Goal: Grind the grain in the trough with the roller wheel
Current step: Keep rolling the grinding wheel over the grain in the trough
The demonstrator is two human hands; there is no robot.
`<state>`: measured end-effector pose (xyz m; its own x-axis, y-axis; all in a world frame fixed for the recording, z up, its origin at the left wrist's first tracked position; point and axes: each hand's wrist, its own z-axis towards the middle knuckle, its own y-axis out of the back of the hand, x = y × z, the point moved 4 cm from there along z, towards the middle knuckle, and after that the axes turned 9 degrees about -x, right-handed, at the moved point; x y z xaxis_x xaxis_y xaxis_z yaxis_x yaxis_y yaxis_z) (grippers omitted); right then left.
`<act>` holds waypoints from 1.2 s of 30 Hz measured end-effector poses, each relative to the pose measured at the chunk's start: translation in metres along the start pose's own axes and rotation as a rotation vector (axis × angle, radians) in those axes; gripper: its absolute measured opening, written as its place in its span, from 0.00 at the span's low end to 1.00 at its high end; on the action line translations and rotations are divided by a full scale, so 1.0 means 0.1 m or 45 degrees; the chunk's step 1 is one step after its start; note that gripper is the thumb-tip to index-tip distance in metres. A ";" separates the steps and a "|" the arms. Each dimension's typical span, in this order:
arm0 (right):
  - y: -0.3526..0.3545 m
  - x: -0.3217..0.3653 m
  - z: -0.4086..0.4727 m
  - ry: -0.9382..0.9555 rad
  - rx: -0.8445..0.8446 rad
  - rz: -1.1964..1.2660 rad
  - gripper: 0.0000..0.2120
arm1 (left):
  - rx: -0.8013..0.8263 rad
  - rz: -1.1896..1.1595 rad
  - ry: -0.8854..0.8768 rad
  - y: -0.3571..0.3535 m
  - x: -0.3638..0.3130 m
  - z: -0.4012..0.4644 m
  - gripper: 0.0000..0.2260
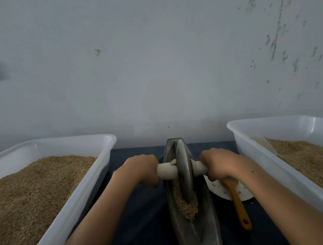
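Head view of the grinding station. The fingers of the left hand (141, 168) are curled fully round the left end of the pale axle handle (167, 170); the fingertips are hidden beneath the handle, and only the knuckles and back of the hand are shown. The fingers of the right hand (218, 163) are wrapped in the same closed grip round the right end of the handle, thumb side turned towards the wheel. Both forearms are extended from the lower corners of the view.

The roller wheel (184, 171), a grey disc mounted on the handle between the two hands, is held upright on edge inside the trough (195, 235), a narrow dark boat-shaped vessel lying lengthwise away from the viewer. The grain (186, 208) is heaped in the groove of the trough, touching the near rim of the wheel and banked along its left face.

Just right of the trough, a white plate (242, 192) is partly covered by the right wrist, and an orange-handled brush (238, 203) lies across it with its handle end on the table (141, 213), which is covered in dark blue. The trough is flanked by a left white tub (95, 180) and a right white tub (259, 162), each filled with brown grain. A pale wall (151, 64) stands behind.
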<state>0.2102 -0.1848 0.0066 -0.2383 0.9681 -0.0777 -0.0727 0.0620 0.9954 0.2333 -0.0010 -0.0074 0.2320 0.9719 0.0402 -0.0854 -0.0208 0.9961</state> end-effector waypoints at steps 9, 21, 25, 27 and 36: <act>-0.06 -0.01 0.08 -0.066 -0.320 0.001 0.09 | -0.532 0.158 0.026 0.03 -0.04 0.00 0.10; -0.05 -0.05 0.03 0.007 0.035 -0.025 0.15 | -0.087 0.059 -0.100 0.00 0.02 0.01 0.18; -0.03 -0.09 0.08 0.017 0.013 0.070 0.14 | -0.127 0.084 -0.054 0.00 0.03 0.02 0.17; -0.02 -0.12 0.11 0.006 -0.085 0.116 0.15 | -0.271 0.131 -0.038 0.01 0.02 0.03 0.14; -0.03 -0.10 0.11 -0.006 -0.371 -0.121 0.13 | -0.484 0.126 -0.004 0.01 0.02 0.02 0.12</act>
<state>0.2231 -0.1921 0.0049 -0.2131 0.9624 -0.1687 -0.3696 0.0804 0.9257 0.2355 0.0002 -0.0066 0.2077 0.9688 0.1352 -0.4602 -0.0252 0.8875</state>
